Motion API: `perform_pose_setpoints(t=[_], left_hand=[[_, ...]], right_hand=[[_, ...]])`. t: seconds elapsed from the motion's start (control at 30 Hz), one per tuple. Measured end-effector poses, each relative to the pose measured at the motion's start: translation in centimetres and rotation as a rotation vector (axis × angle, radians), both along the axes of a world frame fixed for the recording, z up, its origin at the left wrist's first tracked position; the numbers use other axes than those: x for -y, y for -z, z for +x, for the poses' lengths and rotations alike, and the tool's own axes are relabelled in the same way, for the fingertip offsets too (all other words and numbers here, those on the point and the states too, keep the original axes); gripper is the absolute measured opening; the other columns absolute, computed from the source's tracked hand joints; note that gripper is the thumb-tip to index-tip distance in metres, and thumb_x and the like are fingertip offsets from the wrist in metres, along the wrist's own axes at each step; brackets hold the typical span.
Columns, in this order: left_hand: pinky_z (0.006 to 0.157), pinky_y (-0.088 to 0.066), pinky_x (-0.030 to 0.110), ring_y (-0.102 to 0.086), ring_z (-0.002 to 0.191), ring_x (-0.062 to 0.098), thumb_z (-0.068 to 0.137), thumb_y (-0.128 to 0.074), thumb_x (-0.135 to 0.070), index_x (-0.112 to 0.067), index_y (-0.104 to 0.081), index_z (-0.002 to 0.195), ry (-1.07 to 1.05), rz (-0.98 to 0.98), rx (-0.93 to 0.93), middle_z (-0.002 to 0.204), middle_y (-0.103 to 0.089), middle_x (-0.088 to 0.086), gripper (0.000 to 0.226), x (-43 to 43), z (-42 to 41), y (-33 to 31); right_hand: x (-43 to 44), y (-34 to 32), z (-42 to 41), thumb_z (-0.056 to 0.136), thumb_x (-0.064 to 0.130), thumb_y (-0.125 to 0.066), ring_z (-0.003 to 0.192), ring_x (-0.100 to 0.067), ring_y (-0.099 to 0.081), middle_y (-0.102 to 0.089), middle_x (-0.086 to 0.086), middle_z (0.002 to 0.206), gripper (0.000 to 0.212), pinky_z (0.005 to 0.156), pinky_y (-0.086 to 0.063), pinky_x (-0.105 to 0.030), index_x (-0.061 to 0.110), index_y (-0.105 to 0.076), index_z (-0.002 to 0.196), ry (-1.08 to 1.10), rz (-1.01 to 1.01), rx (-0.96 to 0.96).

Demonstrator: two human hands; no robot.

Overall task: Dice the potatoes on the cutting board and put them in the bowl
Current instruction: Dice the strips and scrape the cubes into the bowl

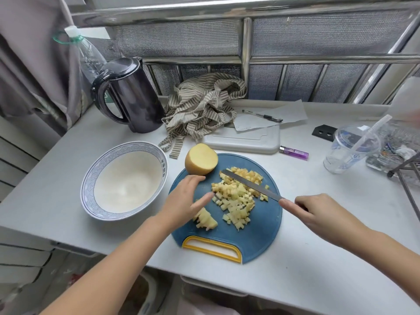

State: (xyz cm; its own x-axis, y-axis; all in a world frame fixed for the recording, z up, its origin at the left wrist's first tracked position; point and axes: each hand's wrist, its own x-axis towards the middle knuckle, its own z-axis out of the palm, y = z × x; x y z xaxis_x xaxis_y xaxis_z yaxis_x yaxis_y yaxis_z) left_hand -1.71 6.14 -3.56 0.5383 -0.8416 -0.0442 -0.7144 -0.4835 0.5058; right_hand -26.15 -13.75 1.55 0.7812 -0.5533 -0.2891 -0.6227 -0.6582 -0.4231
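Note:
A round blue cutting board with a yellow handle lies in front of me. A pile of diced potato covers its middle, and a small sliced chunk lies at its left. A potato half rests on the board's far left edge. My left hand hovers flat over the board beside the dice, fingers apart, holding nothing. My right hand grips a knife whose blade lies across the pile. A white bowl with a blue patterned rim stands left of the board with nothing in it.
A dark kettle and a striped cloth sit at the back. A white tray, a purple lighter and a plastic cup with a straw lie behind and right of the board. The table's front edge is near.

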Motion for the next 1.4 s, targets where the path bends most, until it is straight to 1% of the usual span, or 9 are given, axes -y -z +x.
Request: perform_pose_setpoints(t=[0.1,0.2,0.33,0.43,0.57,0.63,1.1,1.27,1.4], left_hand=[[0.106,-0.027,0.023,-0.034,0.13,0.011,0.074,-0.067,-0.063,-0.018,-0.032,0.144,-0.103,0.018,-0.005,0.14,-0.038,-0.005,0.09,-2.2,-1.5,1.5],[0.11,-0.026,0.027,-0.027,0.132,0.013,0.066,-0.073,-0.064,-0.016,-0.022,0.147,-0.164,0.011,-0.029,0.14,-0.031,-0.003,0.107,-3.9,-3.4,3.4],[0.111,-0.026,0.022,-0.03,0.129,0.007,0.074,-0.07,-0.057,-0.016,-0.024,0.145,-0.215,-0.13,-0.157,0.134,-0.03,-0.009,0.094,-5.0,-5.1,4.8],[0.109,-0.033,0.027,-0.036,0.125,0.007,0.075,-0.063,-0.059,-0.016,-0.03,0.14,-0.332,-0.248,-0.259,0.13,-0.034,-0.009,0.085,-4.9,-5.3,5.1],[0.105,-0.026,0.008,-0.035,0.125,0.008,0.075,-0.065,-0.062,-0.009,-0.033,0.139,-0.273,-0.273,-0.127,0.131,-0.035,-0.004,0.089,-4.4,-6.0,6.1],[0.104,-0.021,0.003,-0.033,0.126,0.007,0.075,-0.065,-0.06,-0.006,-0.033,0.14,-0.238,-0.264,-0.108,0.133,-0.035,0.0,0.09,-4.2,-6.3,6.4],[0.101,-0.027,0.003,-0.04,0.116,0.002,0.077,-0.061,-0.059,-0.006,-0.039,0.133,-0.265,-0.302,-0.136,0.124,-0.04,-0.004,0.08,-4.3,-6.2,6.7],[0.1,-0.028,0.004,-0.041,0.114,0.002,0.077,-0.073,-0.043,-0.007,-0.04,0.132,-0.27,-0.311,-0.134,0.123,-0.041,-0.004,0.074,-4.3,-6.1,7.0],[0.095,-0.033,0.005,-0.043,0.108,0.001,0.074,-0.078,-0.039,-0.007,-0.042,0.127,-0.302,-0.33,-0.142,0.12,-0.044,-0.002,0.071,-4.4,-6.1,7.1]], right_hand=[[-1.9,1.6,0.4,0.079,0.074,-0.029,0.05,-0.015,-0.036,-0.043,-0.001,0.054,0.074,0.056,-0.034,-0.032,0.003,-0.045,0.063,0.051,0.167,0.064],[-4.5,3.0,1.0,0.084,0.068,-0.036,0.045,-0.012,-0.032,-0.037,0.004,0.048,0.062,0.052,-0.031,-0.028,0.012,-0.04,0.057,0.105,0.41,0.149],[-7.8,4.5,2.2,0.09,0.062,-0.035,0.043,-0.008,-0.034,-0.038,0.005,0.046,0.058,0.053,-0.032,-0.023,0.015,-0.04,0.058,0.082,0.516,0.191],[-9.5,5.1,3.2,0.092,0.062,-0.033,0.042,-0.006,-0.035,-0.039,0.006,0.045,0.059,0.051,-0.031,-0.021,0.014,-0.041,0.06,0.072,0.58,0.194],[-10.5,5.8,4.0,0.094,0.062,-0.032,0.043,-0.006,-0.039,-0.045,0.003,0.048,0.061,0.056,-0.034,-0.023,0.012,-0.043,0.061,0.071,0.585,0.17],[-10.6,6.1,4.2,0.093,0.063,-0.031,0.046,-0.008,-0.039,-0.045,0.002,0.051,0.06,0.057,-0.036,-0.026,0.013,-0.042,0.062,0.06,0.574,0.161],[-10.9,6.5,4.2,0.085,0.07,-0.025,0.053,-0.015,-0.038,-0.04,-0.001,0.056,0.061,0.061,-0.036,-0.031,0.016,-0.036,0.06,0.029,0.597,0.134],[-11.1,6.6,4.2,0.083,0.071,-0.025,0.05,-0.012,-0.039,-0.04,0.005,0.05,0.061,0.061,-0.038,-0.031,0.015,-0.038,0.06,0.037,0.63,0.113],[-11.4,6.8,4.2,0.082,0.073,-0.019,0.056,-0.015,-0.04,-0.042,-0.003,0.06,0.065,0.064,-0.04,-0.032,0.013,-0.04,0.065,0.013,0.566,0.083]])
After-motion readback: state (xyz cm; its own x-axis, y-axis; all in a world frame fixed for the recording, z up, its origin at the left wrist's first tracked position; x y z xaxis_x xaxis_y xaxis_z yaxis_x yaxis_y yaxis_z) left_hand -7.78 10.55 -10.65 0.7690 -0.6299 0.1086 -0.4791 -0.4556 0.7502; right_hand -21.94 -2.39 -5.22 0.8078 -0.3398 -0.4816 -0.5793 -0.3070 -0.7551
